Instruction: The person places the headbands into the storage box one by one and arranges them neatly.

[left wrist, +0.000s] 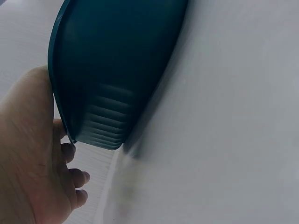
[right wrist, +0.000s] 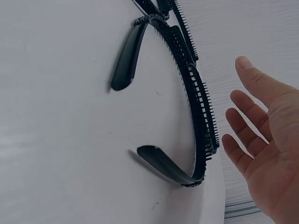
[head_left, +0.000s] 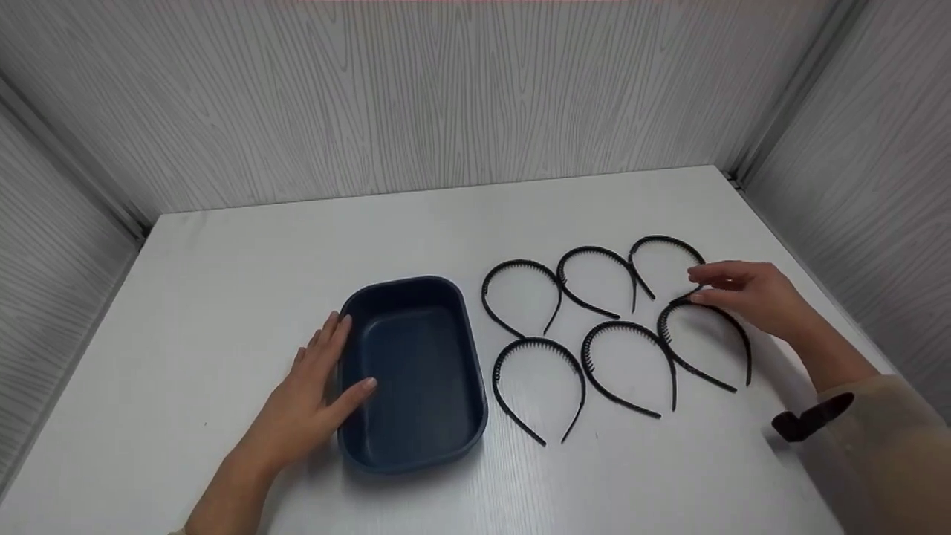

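Note:
My left hand (head_left: 301,409) rests at the left side of a dark blue rectangular tub (head_left: 423,371), its thumb reaching over the rim and the fingers spread along it. In the left wrist view the tub's ribbed outer wall (left wrist: 110,116) shows beside that hand (left wrist: 32,154). To the tub's right, several black toothed headbands lie in two rows. My right hand (head_left: 754,297) is over the right leg of the back-right headband (head_left: 657,238), thumb and forefinger apart. The right wrist view shows the hand (right wrist: 275,130) with parted fingers behind a headband (right wrist: 198,107); contact cannot be told.
A white tabletop (head_left: 245,282) carries everything, with pale wood-grain panels (head_left: 446,96) behind it and at both sides. A dark strap-like piece (head_left: 813,417) sits at the right sleeve's cuff. The front-left headband (head_left: 531,341) lies close to the tub's right wall.

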Available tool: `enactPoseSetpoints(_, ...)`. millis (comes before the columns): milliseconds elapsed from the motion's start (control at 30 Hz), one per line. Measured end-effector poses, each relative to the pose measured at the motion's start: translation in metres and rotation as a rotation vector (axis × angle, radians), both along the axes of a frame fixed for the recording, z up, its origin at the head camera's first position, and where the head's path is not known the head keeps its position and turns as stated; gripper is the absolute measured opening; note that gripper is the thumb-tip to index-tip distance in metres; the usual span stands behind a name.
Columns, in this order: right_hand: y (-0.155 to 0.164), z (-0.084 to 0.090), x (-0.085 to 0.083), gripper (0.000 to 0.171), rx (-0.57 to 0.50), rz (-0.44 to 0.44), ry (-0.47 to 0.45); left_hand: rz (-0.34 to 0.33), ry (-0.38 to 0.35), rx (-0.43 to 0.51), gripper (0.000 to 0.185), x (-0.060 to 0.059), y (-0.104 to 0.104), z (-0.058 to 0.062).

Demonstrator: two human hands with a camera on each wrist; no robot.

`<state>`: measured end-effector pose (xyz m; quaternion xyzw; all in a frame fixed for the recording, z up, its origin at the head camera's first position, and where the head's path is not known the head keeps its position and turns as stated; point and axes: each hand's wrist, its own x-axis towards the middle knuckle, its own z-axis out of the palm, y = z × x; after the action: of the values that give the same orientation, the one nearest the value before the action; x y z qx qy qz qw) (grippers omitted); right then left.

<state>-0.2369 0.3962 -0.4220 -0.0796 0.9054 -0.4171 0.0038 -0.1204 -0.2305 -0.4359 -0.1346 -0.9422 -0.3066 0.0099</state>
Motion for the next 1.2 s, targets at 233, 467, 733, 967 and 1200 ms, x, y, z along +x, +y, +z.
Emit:
enactPoseSetpoints(233,0.008,-0.01,-0.007,0.045,-0.004,0.026,-0.087,-0.003,0.015,0.026,0.087,0.0,-0.001,-0.003)
enactPoseSetpoints(467,0.005,-0.014,-0.011,0.038,0.055,0.05,-0.09,-0.001,0.023,0.049,0.086,0.0,-0.003,-0.007)
enactPoseSetpoints(733,-0.001,-0.017,-0.014,0.028,0.122,0.083,-0.081,-0.001,0.038,0.059,0.085,0.0,-0.002,-0.007)
enactPoseSetpoints(967,-0.006,-0.017,-0.015,0.024,0.14,0.113,-0.08,-0.004,0.049,0.065,0.084,0.0,-0.002,-0.007)
enactPoseSetpoints(1200,-0.01,-0.016,-0.013,0.018,0.17,0.146,-0.071,-0.001,0.044,0.062,0.085,0.0,-0.003,-0.009)
